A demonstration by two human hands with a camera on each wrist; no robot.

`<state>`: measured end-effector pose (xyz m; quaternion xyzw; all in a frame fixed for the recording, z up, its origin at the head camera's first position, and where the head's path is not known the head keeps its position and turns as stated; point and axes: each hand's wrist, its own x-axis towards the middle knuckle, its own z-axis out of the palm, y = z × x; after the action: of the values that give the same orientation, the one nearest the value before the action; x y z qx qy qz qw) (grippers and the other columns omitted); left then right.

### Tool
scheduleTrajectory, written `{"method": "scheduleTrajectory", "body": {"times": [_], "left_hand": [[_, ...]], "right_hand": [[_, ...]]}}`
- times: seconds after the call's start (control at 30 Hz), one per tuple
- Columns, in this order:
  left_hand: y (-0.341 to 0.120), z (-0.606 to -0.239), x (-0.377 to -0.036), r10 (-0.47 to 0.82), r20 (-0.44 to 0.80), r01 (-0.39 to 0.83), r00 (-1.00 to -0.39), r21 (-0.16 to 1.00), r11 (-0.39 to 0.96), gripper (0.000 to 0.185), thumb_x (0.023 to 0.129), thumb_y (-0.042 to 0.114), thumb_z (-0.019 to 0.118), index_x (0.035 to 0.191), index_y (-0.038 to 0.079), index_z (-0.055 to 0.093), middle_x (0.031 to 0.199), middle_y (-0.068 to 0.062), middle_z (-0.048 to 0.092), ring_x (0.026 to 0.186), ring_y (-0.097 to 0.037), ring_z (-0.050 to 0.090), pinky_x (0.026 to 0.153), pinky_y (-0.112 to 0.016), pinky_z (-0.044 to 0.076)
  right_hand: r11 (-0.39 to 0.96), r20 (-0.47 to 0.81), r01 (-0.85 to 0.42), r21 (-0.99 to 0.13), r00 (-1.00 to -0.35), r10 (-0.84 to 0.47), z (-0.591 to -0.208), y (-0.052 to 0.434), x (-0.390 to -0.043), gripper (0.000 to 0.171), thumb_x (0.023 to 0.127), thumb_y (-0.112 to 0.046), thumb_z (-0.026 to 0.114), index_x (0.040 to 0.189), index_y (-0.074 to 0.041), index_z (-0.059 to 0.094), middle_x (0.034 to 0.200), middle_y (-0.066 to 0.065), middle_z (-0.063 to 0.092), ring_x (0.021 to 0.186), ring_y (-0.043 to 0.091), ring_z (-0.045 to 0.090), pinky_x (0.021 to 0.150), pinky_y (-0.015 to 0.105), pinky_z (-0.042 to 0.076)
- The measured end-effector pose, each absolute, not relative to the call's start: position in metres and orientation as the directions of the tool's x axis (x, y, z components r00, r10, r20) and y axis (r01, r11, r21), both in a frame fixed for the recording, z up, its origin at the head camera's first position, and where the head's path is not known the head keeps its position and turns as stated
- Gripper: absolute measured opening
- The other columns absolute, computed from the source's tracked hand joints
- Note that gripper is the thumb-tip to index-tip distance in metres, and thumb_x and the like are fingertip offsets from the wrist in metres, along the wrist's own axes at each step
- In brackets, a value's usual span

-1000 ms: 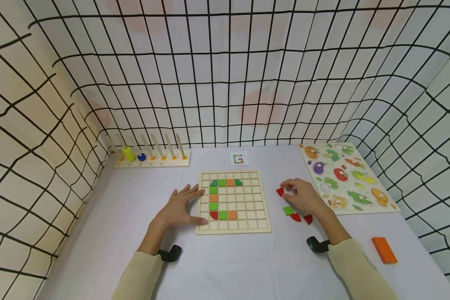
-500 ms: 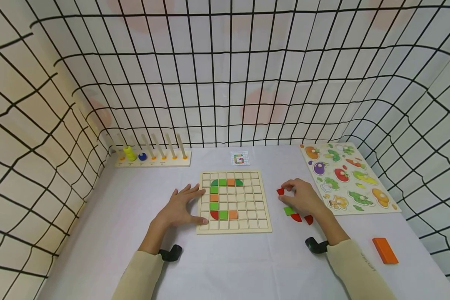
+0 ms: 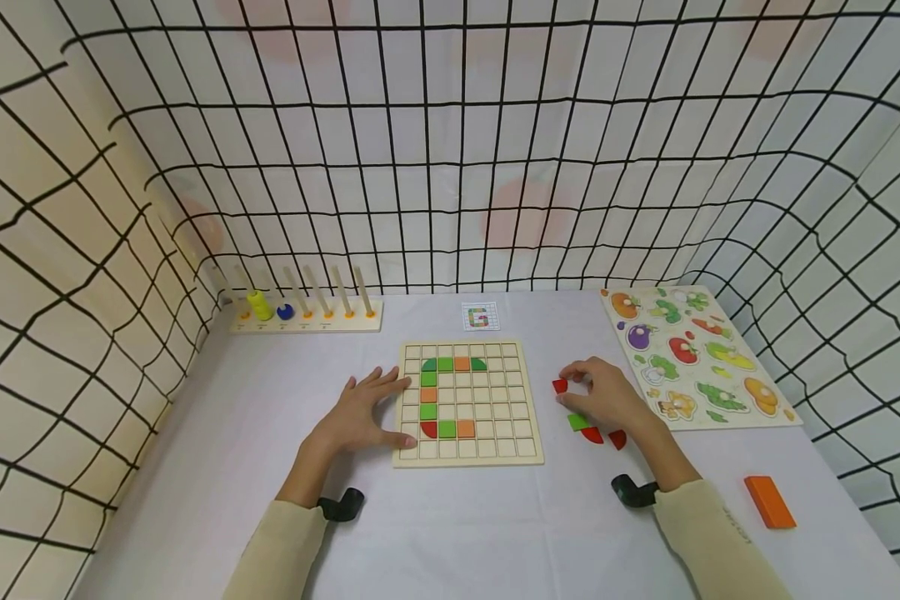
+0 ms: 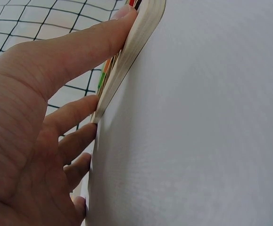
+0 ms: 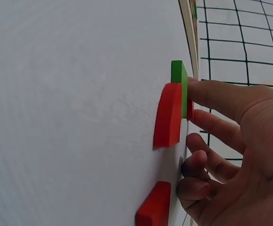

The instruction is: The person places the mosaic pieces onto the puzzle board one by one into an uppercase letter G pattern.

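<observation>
Fingers of the left hand lie flat against the grid board; the right hand's grip pinches a red piece.

The small pattern card is too tiny to read clearly.

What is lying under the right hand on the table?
The right hand covers part of a green square tile; red curved pieces lie beside it, one at the fingertips. Anything further beneath the palm is hidden.
</observation>
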<state>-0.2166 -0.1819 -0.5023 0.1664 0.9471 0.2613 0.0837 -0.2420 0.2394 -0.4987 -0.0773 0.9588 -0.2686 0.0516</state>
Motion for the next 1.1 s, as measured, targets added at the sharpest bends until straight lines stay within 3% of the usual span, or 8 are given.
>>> {"method": "scheduleTrajectory", "body": {"times": [0.2,0.43,1.1], "left_hand": [[-0.181,-0.500,-0.215,0.365,-0.062,0.279,-0.929,0.529,0.801,0.097,0.062,0.061,0.082,0.145,0.026,0.047,0.158,0.000,0.033,0.151,-0.028,0.017,0.120,-0.060,0.004],[-0.181,-0.501,-0.216,0.359,-0.065,0.273,-0.931,0.527,0.805,0.096,0.062,0.061,0.082,0.145,0.026,0.047,0.158,0.002,0.032,0.151,-0.027,0.017,0.120,-0.059,0.003],[-0.182,-0.501,-0.216,0.373,-0.059,0.287,-0.926,0.534,0.796,0.100,0.061,0.064,0.081,0.146,0.026,0.045,0.158,0.001,0.032,0.151,-0.028,0.018,0.120,-0.060,0.004]], "right_hand": [[0.842,-0.046,-0.160,-0.516,-0.976,-0.214,-0.499,0.242,-0.243,0.026,0.087,-0.026,0.069,0.112,-0.022,0.069,0.112,0.006,0.061,0.095,0.022,0.052,0.079,0.033,0.047],[0.819,-0.035,-0.170,-0.549,-0.974,-0.226,-0.498,0.239,-0.239,0.026,0.087,-0.024,0.071,0.112,-0.021,0.070,0.111,0.006,0.061,0.093,0.022,0.052,0.078,0.032,0.046],[0.797,-0.019,-0.203,-0.568,-0.966,-0.259,-0.498,0.231,-0.235,0.029,0.085,-0.035,0.075,0.110,-0.021,0.069,0.102,0.000,0.063,0.083,0.018,0.049,0.069,0.027,0.043]]}}
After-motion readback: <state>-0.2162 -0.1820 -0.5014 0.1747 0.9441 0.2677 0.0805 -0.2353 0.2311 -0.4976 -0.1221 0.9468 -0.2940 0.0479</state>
